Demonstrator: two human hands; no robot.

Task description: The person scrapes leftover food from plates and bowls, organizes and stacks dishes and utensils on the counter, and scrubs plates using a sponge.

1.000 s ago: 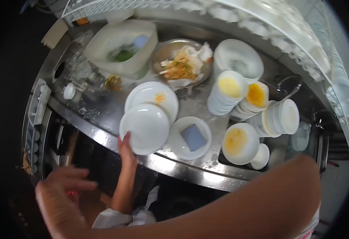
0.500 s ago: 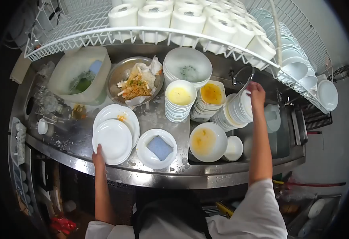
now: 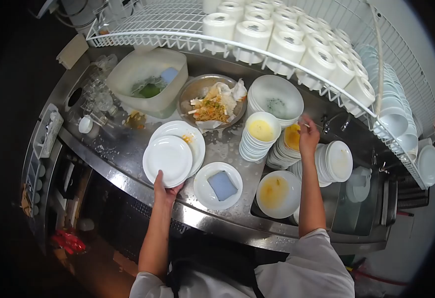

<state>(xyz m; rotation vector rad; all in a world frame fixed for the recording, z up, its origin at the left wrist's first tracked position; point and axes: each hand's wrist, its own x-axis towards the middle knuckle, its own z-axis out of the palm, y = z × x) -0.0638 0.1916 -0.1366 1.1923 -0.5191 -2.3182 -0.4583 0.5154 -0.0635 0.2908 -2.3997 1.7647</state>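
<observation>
My left hand (image 3: 166, 191) grips the near edge of a white plate (image 3: 167, 161), thumb on top and fingers beneath. That plate overlaps a larger plate (image 3: 193, 144) with orange food scraps. Over the stacked square dishes (image 3: 283, 151), my right hand (image 3: 308, 133) has its fingers bent together; whether they hold anything is too small to tell. To its left stands a stack of bowls (image 3: 260, 130) with yellow liquid on top. A blue sponge (image 3: 222, 185) lies on a white plate (image 3: 202, 191). Beside it sits a bowl (image 3: 278, 194) with yellow residue.
A metal bowl (image 3: 190, 91) of food waste and a plastic tub (image 3: 175, 99) stand behind the plates. Glasses (image 3: 98, 99) lie at the left. Overhead hangs a wire rack (image 3: 177, 36) with white cups. Leaning bowls (image 3: 337, 161) and a sink (image 3: 351, 213) are at the right.
My right hand came from the far left to the faucet side, then over the square dishes. My left hand stays on the plate. The camera view has swung and shifted.
</observation>
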